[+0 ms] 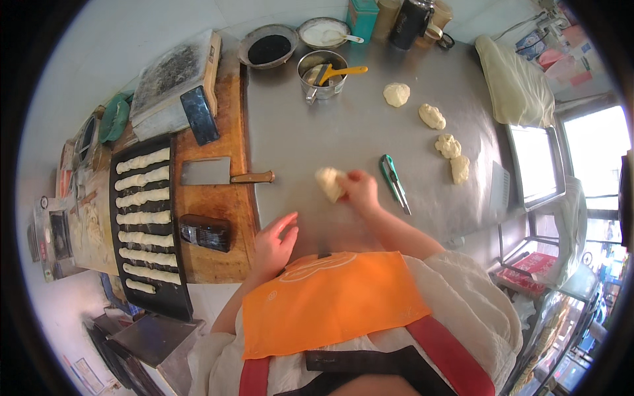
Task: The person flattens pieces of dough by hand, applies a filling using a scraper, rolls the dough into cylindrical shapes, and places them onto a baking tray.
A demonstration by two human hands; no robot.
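Observation:
A pale lump of dough point(327, 183) is pinched in my right hand point(360, 190), over or on the steel tabletop point(297, 125); whether it touches the metal I cannot tell. My left hand point(277, 243) hovers near the table's front edge, fingers apart, holding nothing. Right of my right hand lies a green utility knife point(395, 185). Several more dough lumps point(432, 117) rest in a loose line farther back on the right. On the left, a cleaver point(206, 171) with a wooden handle lies on the wooden board, its handle reaching over the steel.
A black tray point(184, 290) of several dough strips sits at left, beside a dark phone-like slab point(199, 115) and a black box-shaped object point(205, 233). At the back stand a steel pot point(310, 89) with a yellow-handled brush point(350, 70), bowls point(269, 46) and a dark flask point(411, 25).

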